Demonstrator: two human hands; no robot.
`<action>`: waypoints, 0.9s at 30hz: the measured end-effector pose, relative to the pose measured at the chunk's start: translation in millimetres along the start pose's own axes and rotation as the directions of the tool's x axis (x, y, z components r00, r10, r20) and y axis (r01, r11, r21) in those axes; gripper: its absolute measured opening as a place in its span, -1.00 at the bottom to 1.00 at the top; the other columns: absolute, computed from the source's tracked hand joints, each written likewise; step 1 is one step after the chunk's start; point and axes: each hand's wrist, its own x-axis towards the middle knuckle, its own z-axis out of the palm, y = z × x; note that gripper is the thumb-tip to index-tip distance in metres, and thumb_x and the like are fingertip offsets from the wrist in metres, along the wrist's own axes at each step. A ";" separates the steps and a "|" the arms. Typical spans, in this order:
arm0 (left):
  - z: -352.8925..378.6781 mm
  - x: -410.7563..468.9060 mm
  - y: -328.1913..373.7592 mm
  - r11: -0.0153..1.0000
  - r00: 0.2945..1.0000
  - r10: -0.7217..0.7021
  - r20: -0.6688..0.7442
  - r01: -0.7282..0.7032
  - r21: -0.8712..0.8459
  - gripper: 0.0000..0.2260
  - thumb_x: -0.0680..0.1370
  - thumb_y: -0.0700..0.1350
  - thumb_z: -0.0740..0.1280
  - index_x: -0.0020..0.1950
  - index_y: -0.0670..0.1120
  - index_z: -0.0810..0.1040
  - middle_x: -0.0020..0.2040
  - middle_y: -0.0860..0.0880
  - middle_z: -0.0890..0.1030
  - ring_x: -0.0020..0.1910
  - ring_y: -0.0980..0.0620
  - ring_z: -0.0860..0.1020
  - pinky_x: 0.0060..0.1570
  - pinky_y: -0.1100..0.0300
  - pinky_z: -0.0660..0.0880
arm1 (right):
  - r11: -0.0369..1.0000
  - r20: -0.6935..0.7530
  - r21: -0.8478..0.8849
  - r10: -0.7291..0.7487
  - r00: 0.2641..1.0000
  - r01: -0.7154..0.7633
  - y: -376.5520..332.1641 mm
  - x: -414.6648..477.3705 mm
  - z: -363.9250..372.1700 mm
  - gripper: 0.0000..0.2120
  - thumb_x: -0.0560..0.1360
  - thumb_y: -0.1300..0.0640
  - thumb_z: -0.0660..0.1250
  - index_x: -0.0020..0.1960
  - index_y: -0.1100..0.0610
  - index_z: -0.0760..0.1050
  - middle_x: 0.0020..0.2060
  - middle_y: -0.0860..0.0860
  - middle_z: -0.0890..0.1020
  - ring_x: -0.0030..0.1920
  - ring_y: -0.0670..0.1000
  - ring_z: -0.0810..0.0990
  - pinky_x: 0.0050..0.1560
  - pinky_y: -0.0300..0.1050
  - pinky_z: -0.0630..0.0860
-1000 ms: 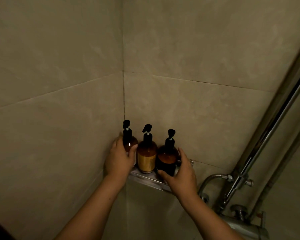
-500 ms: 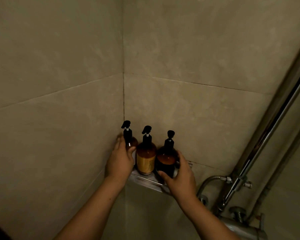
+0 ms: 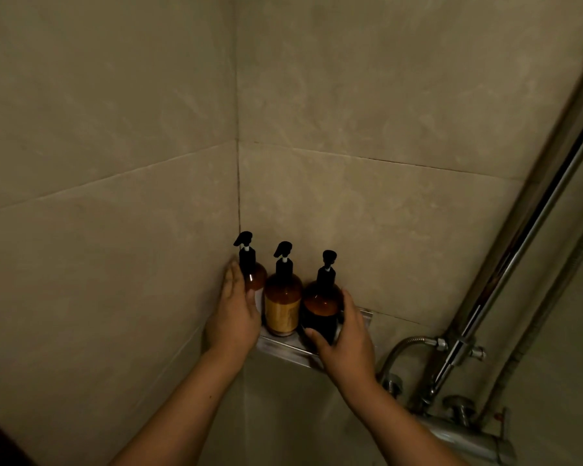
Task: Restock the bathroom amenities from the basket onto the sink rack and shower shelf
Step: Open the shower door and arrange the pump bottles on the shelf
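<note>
Shower shelf [image 3: 283, 346]: fixed in the wall corner. It carries three pump bottles, upright, in one row.
Left bottle [image 3: 254, 280]: at the shelf's corner end, just beside the wall joint, where two walls back it.
Middle bottle [image 3: 282, 304]: at the shelf's centre, pale label facing outward so it can be read.
Right bottle [image 3: 320, 307]: at the shelf's open end, close against the middle bottle.
Left hand [image 3: 233, 317]: grip almost flat. The fingers lie straight between the side wall and the left bottle, thumb at its front. It presses rather than clasps, probably to steady the row.
Right hand [image 3: 345, 341]: grip half closed round the right bottle, thumb at its lower front, fingers round its far side. This probably squeezes the row together from the shelf's open end.
Step in hand: judged as final squaring-up of the bottles on the shelf.
Risk: the bottles are tall and the shelf's front lip is low, so a hard nudge could tip one forward.
Shower pipe [image 3: 519, 264]: well beyond the shelf's open end.
Basket, sink rack: not in view.
</note>
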 end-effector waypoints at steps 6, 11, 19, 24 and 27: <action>25.0 -59.6 12.5 0.975 0.980 0.192 0.049 -0.196 0.105 -0.44 0.68 0.03 0.00 0.61 0.08 -0.22 0.60 0.17 -0.28 0.60 0.12 -0.17 0.47 -0.02 0.28 | 1.000 -0.010 0.004 -0.010 1.000 0.010 -0.2 -2.0 2.0 -0.06 0.41 -0.21 0.49 0.62 -0.02 0.07 0.52 -0.02 0.35 0.47 0.04 0.35 0.35 -0.04 0.42; 36.2 -69.5 10.9 0.951 0.967 0.221 0.125 -0.242 0.191 -0.46 0.69 0.08 -0.09 0.56 0.06 -0.34 0.57 0.13 -0.36 0.58 0.14 -0.25 0.54 0.10 0.08 | 1.000 -0.007 0.018 -0.012 1.000 0.012 -0.4 -2.2 1.7 -0.07 0.41 -0.19 0.50 0.61 -0.04 0.08 0.51 -0.04 0.37 0.47 0.01 0.37 0.36 0.00 0.46; 34.3 -65.9 1.9 0.933 0.948 0.260 0.183 -0.296 0.204 -0.38 0.69 0.05 -0.02 0.54 0.06 -0.42 0.52 0.20 -0.49 0.58 0.16 -0.24 0.51 0.12 0.19 | 1.000 -0.013 0.002 -0.021 1.000 0.021 1.4 -4.5 3.5 -0.04 0.42 -0.21 0.48 0.63 -0.02 0.03 0.54 -0.03 0.31 0.49 0.01 0.33 0.38 -0.02 0.42; 33.0 -68.3 7.3 0.946 0.953 0.250 0.170 -0.278 0.169 -0.33 0.67 0.05 0.04 0.53 0.11 -0.44 0.53 0.21 -0.46 0.60 0.13 -0.05 0.45 0.09 0.30 | 1.000 0.006 -0.005 -0.018 1.000 0.018 -0.3 -2.9 0.7 -0.03 0.41 -0.24 0.48 0.63 -0.03 0.03 0.53 -0.04 0.32 0.48 0.01 0.34 0.35 -0.03 0.45; 32.9 -66.7 7.2 0.942 0.953 0.250 0.173 -0.280 0.183 -0.31 0.65 0.05 0.07 0.55 0.09 -0.40 0.54 0.19 -0.44 0.60 0.12 -0.05 0.44 0.07 0.31 | 0.999 0.010 -0.013 -0.031 0.999 0.031 0.0 -2.1 -0.9 -0.05 0.42 -0.22 0.49 0.62 -0.02 0.05 0.51 -0.03 0.34 0.46 0.01 0.36 0.34 -0.01 0.47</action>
